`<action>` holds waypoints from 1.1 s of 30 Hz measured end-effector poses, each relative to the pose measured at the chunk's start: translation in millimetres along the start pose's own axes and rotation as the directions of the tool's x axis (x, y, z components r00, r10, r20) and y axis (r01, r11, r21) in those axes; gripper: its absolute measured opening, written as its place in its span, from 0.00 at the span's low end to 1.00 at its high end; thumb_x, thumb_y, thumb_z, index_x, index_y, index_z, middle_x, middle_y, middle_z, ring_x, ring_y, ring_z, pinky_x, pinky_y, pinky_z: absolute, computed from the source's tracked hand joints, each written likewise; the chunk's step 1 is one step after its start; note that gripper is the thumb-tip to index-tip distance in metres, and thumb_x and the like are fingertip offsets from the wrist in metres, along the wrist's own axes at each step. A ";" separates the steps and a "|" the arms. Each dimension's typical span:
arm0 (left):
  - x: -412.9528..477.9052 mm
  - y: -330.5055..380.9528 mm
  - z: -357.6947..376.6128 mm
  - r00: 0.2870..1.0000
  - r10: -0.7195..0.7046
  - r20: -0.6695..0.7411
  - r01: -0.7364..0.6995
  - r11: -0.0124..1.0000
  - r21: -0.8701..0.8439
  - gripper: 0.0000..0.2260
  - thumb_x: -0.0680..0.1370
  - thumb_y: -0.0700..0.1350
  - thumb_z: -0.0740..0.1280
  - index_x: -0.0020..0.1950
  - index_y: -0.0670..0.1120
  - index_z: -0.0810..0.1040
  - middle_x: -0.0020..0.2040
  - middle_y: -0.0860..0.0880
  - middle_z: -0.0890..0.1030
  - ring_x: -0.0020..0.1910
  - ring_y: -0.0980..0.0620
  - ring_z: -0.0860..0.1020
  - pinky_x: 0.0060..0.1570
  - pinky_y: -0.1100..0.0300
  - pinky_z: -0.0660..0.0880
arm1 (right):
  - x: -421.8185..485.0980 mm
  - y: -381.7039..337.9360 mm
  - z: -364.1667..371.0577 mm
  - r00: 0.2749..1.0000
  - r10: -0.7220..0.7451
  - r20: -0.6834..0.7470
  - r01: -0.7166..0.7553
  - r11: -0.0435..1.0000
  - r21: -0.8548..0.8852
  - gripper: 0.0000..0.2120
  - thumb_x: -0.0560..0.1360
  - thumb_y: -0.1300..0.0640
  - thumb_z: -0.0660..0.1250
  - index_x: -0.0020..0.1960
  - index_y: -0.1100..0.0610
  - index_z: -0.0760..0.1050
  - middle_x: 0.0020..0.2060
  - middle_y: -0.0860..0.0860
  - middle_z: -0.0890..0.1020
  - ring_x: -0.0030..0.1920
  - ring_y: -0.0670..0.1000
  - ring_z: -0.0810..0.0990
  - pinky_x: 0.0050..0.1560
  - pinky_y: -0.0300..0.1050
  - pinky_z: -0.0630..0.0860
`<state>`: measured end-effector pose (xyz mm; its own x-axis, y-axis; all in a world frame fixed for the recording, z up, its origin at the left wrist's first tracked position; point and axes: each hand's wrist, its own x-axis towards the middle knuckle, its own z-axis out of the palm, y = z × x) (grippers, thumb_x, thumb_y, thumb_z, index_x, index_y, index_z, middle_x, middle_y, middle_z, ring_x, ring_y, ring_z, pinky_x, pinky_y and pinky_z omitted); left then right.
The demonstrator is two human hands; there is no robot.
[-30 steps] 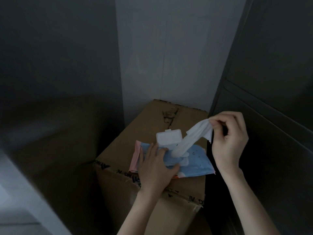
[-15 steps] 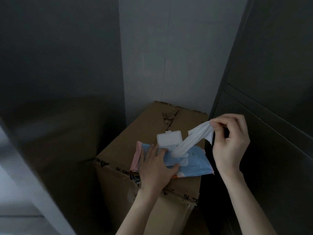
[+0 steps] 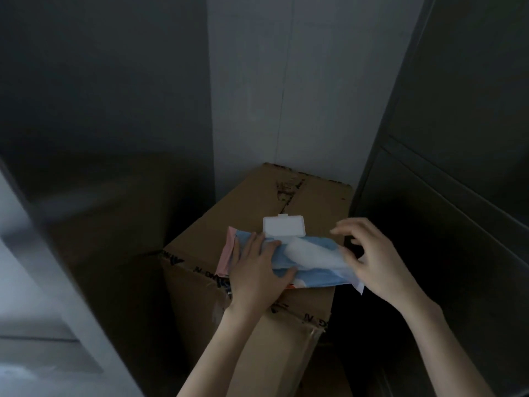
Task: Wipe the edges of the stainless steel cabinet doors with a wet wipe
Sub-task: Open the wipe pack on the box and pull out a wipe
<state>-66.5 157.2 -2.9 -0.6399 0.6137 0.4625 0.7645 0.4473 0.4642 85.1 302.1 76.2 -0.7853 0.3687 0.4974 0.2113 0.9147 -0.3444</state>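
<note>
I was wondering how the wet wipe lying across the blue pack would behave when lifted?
The wet wipe is probably floppy: it lies draped over the blue pack, following its surface. It is likely light, yet may tug the pack, as one end seems tucked in the opening by the raised lid; the left hand pressing the pack should counter that.

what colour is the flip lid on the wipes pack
The rectangular plastic flip lid is white; head view.
</note>
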 end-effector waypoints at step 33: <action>-1.8 6.0 -26.5 0.998 -0.061 0.006 0.061 0.972 -0.226 0.23 0.77 0.50 0.69 0.72 0.51 0.69 0.74 0.52 0.67 0.74 0.55 0.60 0.71 0.60 0.58 | 15.0 -19.2 -24.9 0.997 0.082 -0.006 -0.079 0.978 0.191 0.14 0.68 0.71 0.70 0.46 0.53 0.78 0.40 0.42 0.79 0.44 0.39 0.78 0.43 0.25 0.71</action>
<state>-62.8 141.5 19.1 -0.6849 0.5891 0.4289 0.6868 0.3252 0.6500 83.8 294.2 110.1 -0.7617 0.4435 0.4723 0.1579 0.8341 -0.5286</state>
